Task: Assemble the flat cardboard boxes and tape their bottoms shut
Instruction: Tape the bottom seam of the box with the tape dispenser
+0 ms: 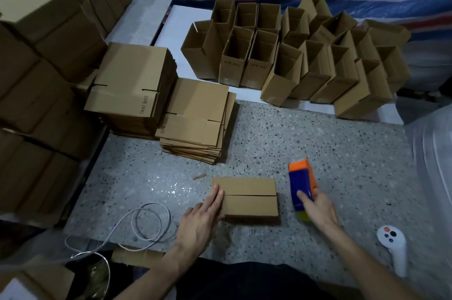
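Observation:
A small brown cardboard box (pixel 247 198) stands on the speckled floor in front of me, its two bottom flaps folded shut with an open seam across the middle. My left hand (pixel 199 220) rests with straight fingers against the box's left edge. My right hand (pixel 316 209) grips an orange and blue tape dispenser (pixel 301 181) just to the right of the box, apart from it. Two stacks of flat boxes (pixel 195 125) lie at the middle left.
Several assembled open boxes (pixel 293 59) stand in rows at the back on white sheets. Tall piles of bundled cardboard (pixel 36 67) fill the left side. A white cable (pixel 146 223) coils at the lower left. A white controller (pixel 393 248) lies at the lower right.

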`<action>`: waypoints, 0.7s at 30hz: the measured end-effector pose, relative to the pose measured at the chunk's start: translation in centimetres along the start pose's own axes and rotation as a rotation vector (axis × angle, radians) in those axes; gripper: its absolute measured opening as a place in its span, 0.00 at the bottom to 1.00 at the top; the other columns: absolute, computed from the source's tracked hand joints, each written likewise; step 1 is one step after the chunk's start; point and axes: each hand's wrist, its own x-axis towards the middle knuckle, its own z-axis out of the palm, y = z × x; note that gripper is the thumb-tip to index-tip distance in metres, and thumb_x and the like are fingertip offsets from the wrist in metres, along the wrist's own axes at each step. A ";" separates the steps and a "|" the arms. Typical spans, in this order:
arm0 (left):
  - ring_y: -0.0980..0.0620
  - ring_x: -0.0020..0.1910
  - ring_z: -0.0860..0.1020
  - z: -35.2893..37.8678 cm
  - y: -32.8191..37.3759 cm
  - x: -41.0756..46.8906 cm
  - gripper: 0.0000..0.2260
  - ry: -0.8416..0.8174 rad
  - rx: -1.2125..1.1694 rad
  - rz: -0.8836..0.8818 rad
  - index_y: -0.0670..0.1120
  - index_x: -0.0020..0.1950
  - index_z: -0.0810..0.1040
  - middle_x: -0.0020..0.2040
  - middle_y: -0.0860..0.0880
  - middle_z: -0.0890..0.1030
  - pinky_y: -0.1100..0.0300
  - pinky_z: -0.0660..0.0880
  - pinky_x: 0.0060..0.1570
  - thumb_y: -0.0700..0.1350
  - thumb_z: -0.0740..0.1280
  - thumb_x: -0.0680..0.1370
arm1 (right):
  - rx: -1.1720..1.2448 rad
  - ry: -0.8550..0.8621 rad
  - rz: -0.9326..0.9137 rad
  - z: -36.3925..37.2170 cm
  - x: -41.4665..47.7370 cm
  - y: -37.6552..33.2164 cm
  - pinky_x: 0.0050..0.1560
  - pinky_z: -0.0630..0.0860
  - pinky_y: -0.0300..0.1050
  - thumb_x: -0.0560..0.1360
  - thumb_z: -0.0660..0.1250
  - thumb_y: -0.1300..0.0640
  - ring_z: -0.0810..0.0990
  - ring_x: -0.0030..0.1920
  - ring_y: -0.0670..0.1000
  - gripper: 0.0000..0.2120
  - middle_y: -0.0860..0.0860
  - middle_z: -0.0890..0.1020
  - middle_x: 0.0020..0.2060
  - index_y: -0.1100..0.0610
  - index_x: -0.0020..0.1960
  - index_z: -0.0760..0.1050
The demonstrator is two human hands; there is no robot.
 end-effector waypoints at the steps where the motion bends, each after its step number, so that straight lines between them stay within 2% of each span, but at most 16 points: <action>1: 0.54 0.63 0.74 0.1 0.0 0.0 0.29 0.006 -0.004 -0.002 0.57 0.82 0.43 0.79 0.63 0.34 0.57 0.74 0.57 0.57 0.54 0.85 | 0.085 0.025 -0.055 -1.0 0.0 -1.1 0.32 0.70 0.34 0.79 0.68 0.52 0.79 0.36 0.41 0.06 0.52 0.84 0.42 0.54 0.47 0.76; 3: 0.53 0.61 0.75 0.3 -0.1 0.0 0.29 0.032 -0.018 -0.003 0.57 0.82 0.46 0.79 0.63 0.36 0.56 0.75 0.55 0.57 0.55 0.85 | 0.264 0.044 -0.182 -2.8 -0.1 -3.5 0.36 0.73 0.33 0.79 0.69 0.53 0.82 0.38 0.41 0.03 0.45 0.84 0.40 0.52 0.50 0.79; 4: 0.53 0.60 0.76 0.4 -0.1 -0.1 0.29 0.048 -0.031 -0.002 0.57 0.82 0.47 0.79 0.63 0.37 0.55 0.76 0.54 0.56 0.56 0.85 | 0.342 0.016 -0.251 -3.7 -0.3 -4.8 0.39 0.75 0.39 0.79 0.69 0.53 0.82 0.39 0.46 0.03 0.45 0.84 0.38 0.51 0.48 0.80; 5: 0.53 0.60 0.76 0.5 -0.2 0.0 0.29 0.062 -0.042 0.000 0.57 0.82 0.48 0.79 0.64 0.38 0.55 0.76 0.53 0.56 0.57 0.84 | 0.397 -0.032 -0.325 -4.3 -0.6 -6.2 0.38 0.74 0.45 0.78 0.69 0.51 0.82 0.37 0.52 0.07 0.48 0.84 0.35 0.53 0.45 0.82; 6: 0.53 0.59 0.76 0.6 -0.2 -0.1 0.29 0.067 -0.047 0.002 0.57 0.82 0.49 0.79 0.64 0.39 0.55 0.76 0.53 0.57 0.57 0.84 | 0.439 -0.104 -0.388 -4.6 -1.1 -7.5 0.36 0.73 0.47 0.76 0.69 0.48 0.81 0.34 0.56 0.12 0.53 0.84 0.33 0.56 0.42 0.82; 8: 0.53 0.58 0.76 0.8 -0.3 -0.1 0.29 0.083 -0.044 0.007 0.58 0.82 0.50 0.80 0.64 0.41 0.54 0.76 0.52 0.57 0.58 0.84 | 0.487 -0.273 -0.450 -4.3 -2.1 -10.2 0.29 0.69 0.40 0.72 0.69 0.42 0.76 0.26 0.54 0.21 0.55 0.80 0.26 0.61 0.39 0.82; 9: 0.52 0.57 0.76 0.8 -0.3 -0.1 0.29 0.087 -0.042 0.001 0.58 0.82 0.51 0.81 0.63 0.45 0.54 0.77 0.51 0.58 0.58 0.83 | 0.449 -0.341 -0.465 -3.7 -2.6 -11.4 0.27 0.66 0.38 0.70 0.69 0.40 0.74 0.24 0.51 0.23 0.53 0.79 0.24 0.61 0.37 0.83; 10: 0.52 0.55 0.77 0.8 -0.2 -0.1 0.27 0.102 -0.038 0.006 0.58 0.81 0.56 0.81 0.62 0.53 0.53 0.77 0.48 0.58 0.59 0.83 | 0.373 -0.397 -0.485 -2.8 -3.0 -12.3 0.26 0.64 0.38 0.69 0.70 0.39 0.72 0.23 0.48 0.23 0.52 0.78 0.23 0.60 0.34 0.82; 11: 0.51 0.51 0.79 0.6 -0.2 -0.1 0.24 0.155 -0.030 0.024 0.57 0.77 0.65 0.77 0.59 0.66 0.53 0.78 0.43 0.58 0.60 0.82 | 0.282 -0.448 -0.512 -1.8 -3.3 -13.1 0.27 0.62 0.39 0.69 0.71 0.41 0.71 0.24 0.47 0.22 0.50 0.77 0.22 0.59 0.30 0.80; 12: 0.50 0.46 0.80 0.6 -0.2 -0.1 0.18 0.215 -0.016 0.050 0.56 0.69 0.74 0.66 0.57 0.78 0.54 0.78 0.38 0.58 0.61 0.80 | 0.193 -0.493 -0.538 -0.8 -3.5 -13.6 0.28 0.61 0.41 0.70 0.72 0.43 0.70 0.24 0.48 0.21 0.51 0.75 0.21 0.58 0.27 0.78; 13: 0.50 0.41 0.81 0.6 -0.2 -0.1 0.13 0.248 -0.007 0.067 0.56 0.58 0.79 0.52 0.56 0.82 0.56 0.76 0.33 0.59 0.62 0.78 | 0.110 -0.523 -0.558 0.1 -3.7 -13.8 0.29 0.61 0.42 0.71 0.73 0.46 0.70 0.25 0.49 0.21 0.54 0.75 0.22 0.59 0.27 0.77; 14: 0.51 0.37 0.80 0.7 -0.3 -0.2 0.12 0.263 -0.009 0.064 0.55 0.50 0.79 0.42 0.55 0.81 0.57 0.74 0.29 0.60 0.61 0.77 | 0.036 -0.540 -0.566 0.7 -3.7 -13.9 0.29 0.62 0.44 0.72 0.74 0.48 0.71 0.25 0.50 0.21 0.57 0.76 0.23 0.61 0.28 0.77; 15: 0.52 0.36 0.79 1.0 -0.4 -0.2 0.11 0.289 -0.032 0.061 0.55 0.47 0.77 0.39 0.56 0.79 0.58 0.73 0.28 0.60 0.61 0.76 | -0.018 -0.545 -0.568 1.1 -3.6 -14.0 0.30 0.64 0.43 0.73 0.74 0.49 0.72 0.25 0.49 0.20 0.58 0.78 0.24 0.61 0.29 0.78; 17: 0.57 0.43 0.79 1.4 -0.7 0.0 0.09 0.272 -0.281 0.028 0.58 0.54 0.75 0.45 0.60 0.79 0.61 0.75 0.37 0.56 0.64 0.76 | -0.067 -0.547 -0.578 1.4 -3.5 -13.9 0.30 0.67 0.42 0.73 0.74 0.48 0.74 0.25 0.47 0.19 0.52 0.78 0.24 0.56 0.28 0.77; 19: 0.64 0.54 0.78 0.7 -0.5 0.4 0.17 0.158 -0.782 -0.020 0.64 0.61 0.77 0.56 0.67 0.80 0.68 0.74 0.52 0.47 0.69 0.76 | -0.109 -0.541 -0.595 1.6 -3.5 -14.0 0.30 0.67 0.43 0.72 0.74 0.47 0.72 0.24 0.45 0.20 0.49 0.76 0.22 0.55 0.27 0.75; 21: 0.62 0.60 0.79 0.0 -0.2 0.8 0.21 0.094 -1.218 -0.126 0.63 0.59 0.83 0.60 0.62 0.82 0.69 0.73 0.57 0.40 0.70 0.72 | -0.122 -0.524 -0.588 1.7 -3.7 -14.1 0.31 0.67 0.44 0.71 0.73 0.44 0.72 0.25 0.46 0.21 0.53 0.77 0.23 0.58 0.28 0.76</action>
